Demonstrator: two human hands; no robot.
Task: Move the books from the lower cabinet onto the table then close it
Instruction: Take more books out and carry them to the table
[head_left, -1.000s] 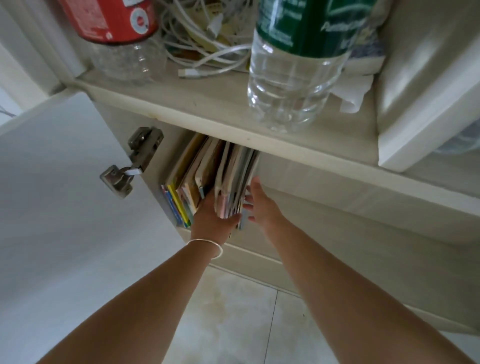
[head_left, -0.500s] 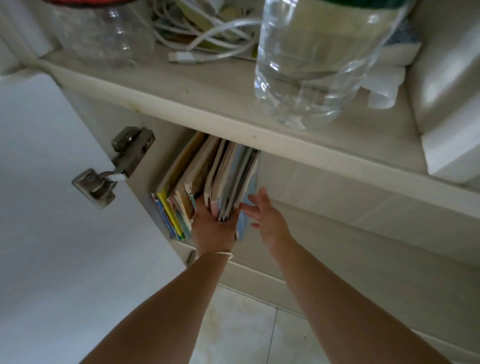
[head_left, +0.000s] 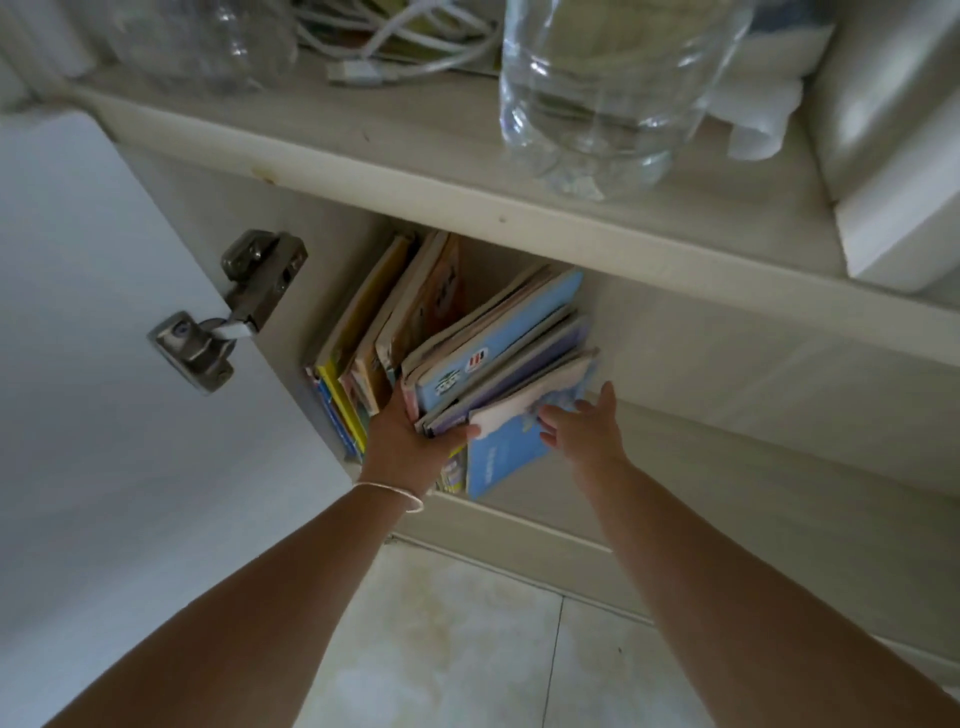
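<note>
Several thin books stand in the lower cabinet under the table top. A bundle of blue and purple books (head_left: 498, 348) leans to the right, tipped away from the other books (head_left: 374, 332), which remain upright against the cabinet's left wall. My left hand (head_left: 410, 441) grips the lower edge of the leaning bundle, thumb across its front. My right hand (head_left: 582, 423) is spread open at the bundle's right side, fingertips touching the outer blue cover (head_left: 504, 457). The white cabinet door (head_left: 104, 364) stands wide open on the left.
On the table top (head_left: 415, 156) stand a clear water bottle (head_left: 613, 88), another clear bottle (head_left: 208, 41), a tangle of white cables (head_left: 405, 47) and a white box (head_left: 904, 156). A metal hinge (head_left: 228, 312) sticks out from the door. Pale floor tiles (head_left: 467, 649) lie below.
The right-hand bundle of books has tipped and slid out toward the right, opening a gap from the upright ones. My right hand has moved right with it. The camera has moved closer.
</note>
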